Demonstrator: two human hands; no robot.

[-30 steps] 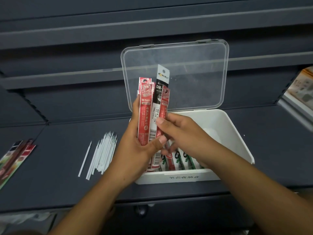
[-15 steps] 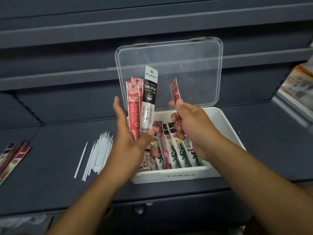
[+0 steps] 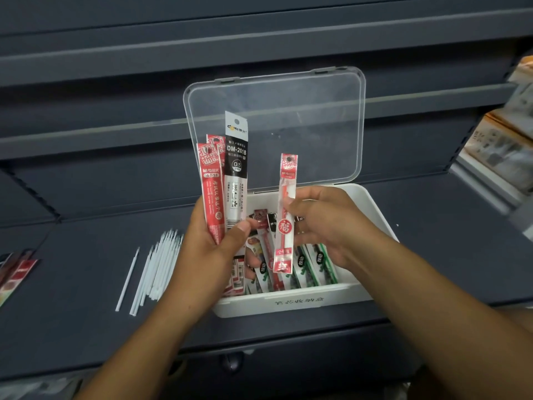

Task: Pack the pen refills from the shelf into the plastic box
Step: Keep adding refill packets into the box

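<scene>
A white plastic box (image 3: 294,300) stands on the dark shelf with its clear lid (image 3: 274,125) raised. Several packed refills (image 3: 305,267) lie side by side inside it. My left hand (image 3: 210,255) grips an upright bunch of refill packs (image 3: 222,180), red ones and a black-and-white one, at the box's left edge. My right hand (image 3: 331,226) pinches a single red refill pack (image 3: 285,215) upright above the box's middle. Both hands hover over the box.
Loose white refill tubes (image 3: 155,269) lie on the shelf to the left of the box. More red packs (image 3: 14,272) sit at the far left edge. Printed packages (image 3: 507,145) stand on a shelf at the right. A shelf ledge runs behind the lid.
My right hand has pulled one red pack out of the bunch and turned it to face me above the box. The left hand still holds the rest.
</scene>
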